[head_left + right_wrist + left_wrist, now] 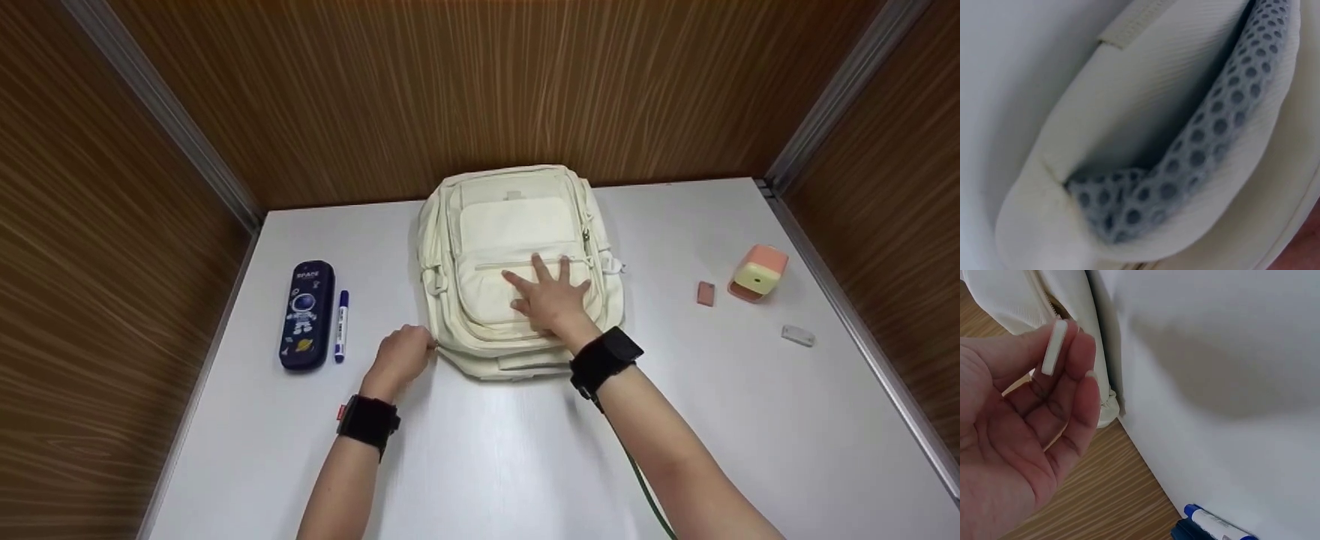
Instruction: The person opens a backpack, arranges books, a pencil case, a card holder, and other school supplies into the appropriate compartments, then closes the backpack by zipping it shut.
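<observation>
A cream backpack [517, 225] lies on the table, its front face up. At its lower left edge, my left hand [403, 356] pinches a white zipper pull [1054, 347] between thumb and index finger. Part of the zipper [1050, 304] shows beside the fingertips, with a small gap in it. My right hand [551, 296] rests on the front pocket with its fingers spread. The right wrist view looks closely at a side of the bag, where grey mesh lining [1196, 146] shows inside an opening; only a sliver of that hand appears there.
Left of the bag lie a dark blue pencil case [307, 315] with an astronaut print and a blue-capped marker [342, 326]. To the right are a pink and yellow sharpener-like box [759, 274], a small reddish block [706, 293] and a small whitish block [798, 335]. Wood-grain panels surround the table.
</observation>
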Demonstrator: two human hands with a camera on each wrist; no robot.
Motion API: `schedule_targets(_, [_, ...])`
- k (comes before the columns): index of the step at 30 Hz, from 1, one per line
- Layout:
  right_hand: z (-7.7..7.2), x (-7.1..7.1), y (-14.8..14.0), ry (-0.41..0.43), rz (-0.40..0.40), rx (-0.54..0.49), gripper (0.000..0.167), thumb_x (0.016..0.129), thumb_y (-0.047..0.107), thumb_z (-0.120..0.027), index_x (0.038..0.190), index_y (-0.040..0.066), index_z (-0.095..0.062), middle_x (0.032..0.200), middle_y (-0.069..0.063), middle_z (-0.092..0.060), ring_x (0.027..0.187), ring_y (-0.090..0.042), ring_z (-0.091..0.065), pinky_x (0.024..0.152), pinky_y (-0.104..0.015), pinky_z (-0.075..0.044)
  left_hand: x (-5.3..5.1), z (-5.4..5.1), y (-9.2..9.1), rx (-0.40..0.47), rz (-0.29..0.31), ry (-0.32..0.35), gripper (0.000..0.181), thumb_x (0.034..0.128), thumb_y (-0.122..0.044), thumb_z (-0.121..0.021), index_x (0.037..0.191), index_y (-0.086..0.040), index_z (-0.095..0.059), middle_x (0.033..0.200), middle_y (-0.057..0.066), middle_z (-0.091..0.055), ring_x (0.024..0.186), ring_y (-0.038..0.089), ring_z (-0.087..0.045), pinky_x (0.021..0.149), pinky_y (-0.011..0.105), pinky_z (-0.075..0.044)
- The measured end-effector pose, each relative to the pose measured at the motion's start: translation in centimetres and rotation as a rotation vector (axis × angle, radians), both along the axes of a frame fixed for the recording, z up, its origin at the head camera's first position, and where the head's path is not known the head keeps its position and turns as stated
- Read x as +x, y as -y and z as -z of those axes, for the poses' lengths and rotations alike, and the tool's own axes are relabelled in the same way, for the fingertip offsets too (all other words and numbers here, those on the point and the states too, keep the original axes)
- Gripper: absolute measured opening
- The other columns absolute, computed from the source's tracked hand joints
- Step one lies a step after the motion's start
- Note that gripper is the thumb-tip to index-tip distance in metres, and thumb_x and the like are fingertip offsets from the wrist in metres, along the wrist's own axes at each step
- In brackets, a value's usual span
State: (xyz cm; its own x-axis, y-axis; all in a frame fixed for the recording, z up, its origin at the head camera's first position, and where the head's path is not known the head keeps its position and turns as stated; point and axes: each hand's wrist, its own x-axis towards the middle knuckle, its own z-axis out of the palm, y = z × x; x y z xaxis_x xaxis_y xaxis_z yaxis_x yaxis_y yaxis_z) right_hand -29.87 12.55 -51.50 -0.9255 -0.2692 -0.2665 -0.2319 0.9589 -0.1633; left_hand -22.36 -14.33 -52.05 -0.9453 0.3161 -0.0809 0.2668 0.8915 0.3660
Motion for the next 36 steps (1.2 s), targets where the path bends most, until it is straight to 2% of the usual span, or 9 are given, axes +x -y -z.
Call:
schedule_targets(5, [0.1, 0.0, 0.1, 0.003, 0.0, 0.004, 0.059, 0.1, 0.05, -0.046, 0.152, 0.051, -0.019, 0.164, -0.008, -0.001, 0.14, -0.057, 0.004, 0.091, -0.084, -0.016, 0.1, -0.1, -0.1, 0.056, 0.044, 0.081, 0.023, 0.0833, 0.002, -0.064, 0.062, -0.006, -0.067, 0.054, -0.003, -0.053, 0.051, 0.016, -0.048, 0.05, 0.033, -0.042])
schedule_targets(10, [-0.1, -0.1, 0.0, 0.012, 0.003, 0.007, 0.06, 0.099, 0.049, -0.047, 0.152, 0.051, -0.019, 0.164, -0.008, 0.0, 0.14, -0.056, 0.005, 0.091, -0.083, -0.017, 0.0, 0.0, 0.0, 0.109, 0.095, 0.116, 0.025, 0.0843, 0.003, -0.062, 0.061, -0.003, -0.068, 0.05, -0.007, -0.05, 0.048, 0.011, -0.048, 0.048, 0.029, -0.04])
schedule_targets(13, [-0.1, -0.1, 0.0, 0.01, 0.007, 0.003, 0.058, 0.1, 0.053, -0.043, 0.152, 0.052, -0.019, 0.164, -0.007, 0.001, 0.141, -0.056, 0.005, 0.092, -0.083, -0.016, -0.1, 0.0, 0.1, 0.172, 0.137, 0.143, 0.024, 0.0858, 0.003, -0.063, 0.063, -0.001, -0.068, 0.052, -0.009, -0.049, 0.05, 0.009, -0.045, 0.05, 0.027, -0.037])
schedule_targets(18, [-0.2, 0.0, 0.0, 0.015, 0.003, 0.003, 0.057, 0.1, 0.052, -0.042, 0.152, 0.051, -0.019, 0.164, -0.008, 0.0, 0.141, -0.056, 0.005, 0.091, -0.083, -0.018, -0.3, -0.1, 0.5, 0.305, 0.193, 0.235, 0.023, 0.088, 0.004, -0.065, 0.065, 0.003, -0.064, 0.057, -0.009, -0.048, 0.051, 0.006, -0.043, 0.049, 0.023, -0.035])
schedule_targets(22, [-0.3, 0.0, 0.0, 0.011, 0.0, 0.007, 0.056, 0.101, 0.051, -0.042, 0.152, 0.051, -0.019, 0.164, -0.008, -0.001, 0.141, -0.056, 0.004, 0.091, -0.083, -0.02, -0.3, -0.5, 0.7, 0.384, 0.191, 0.292, 0.016, 0.0884, 0.005, -0.065, 0.073, 0.004, -0.068, 0.06, -0.003, -0.054, 0.051, 0.006, -0.044, 0.048, 0.022, -0.035])
schedule_targets(27, [-0.3, 0.0, 0.0, 0.006, 0.003, 0.009, 0.056, 0.101, 0.05, -0.042, 0.152, 0.051, -0.02, 0.164, -0.008, -0.001, 0.141, -0.056, 0.004, 0.091, -0.083, -0.02, -0.2, -0.7, 0.4, 0.517, 0.235, 0.324, 0.017, 0.0858, 0.009, -0.062, 0.093, 0.004, -0.077, 0.076, 0.011, -0.068, 0.058, 0.007, -0.05, 0.052, 0.021, -0.04])
schedule_targets(30, [-0.2, -0.1, 0.0, -0.005, 0.008, 0.006, 0.056, 0.1, 0.053, -0.042, 0.152, 0.051, -0.021, 0.164, -0.007, -0.002, 0.141, -0.056, 0.003, 0.092, -0.082, -0.02, -0.1, -0.5, -0.2, 0.54, 0.281, 0.326, 0.015, 0.0863, 0.007, -0.063, 0.093, 0.004, -0.077, 0.072, 0.009, -0.067, 0.056, 0.005, -0.049, 0.052, 0.02, -0.039])
schedule_targets(36, [-0.2, 0.1, -0.1, -0.004, 0.013, -0.014, 0.056, 0.1, 0.053, -0.041, 0.152, 0.049, -0.022, 0.164, -0.008, -0.002, 0.141, -0.055, 0.004, 0.092, -0.082, -0.018, 0.3, -0.3, -0.8, 0.539, 0.292, 0.337, 0.012, 0.0891, 0.006, -0.062, 0.085, 0.008, -0.073, 0.064, 0.001, -0.058, 0.055, 0.004, -0.048, 0.052, 0.021, -0.039])
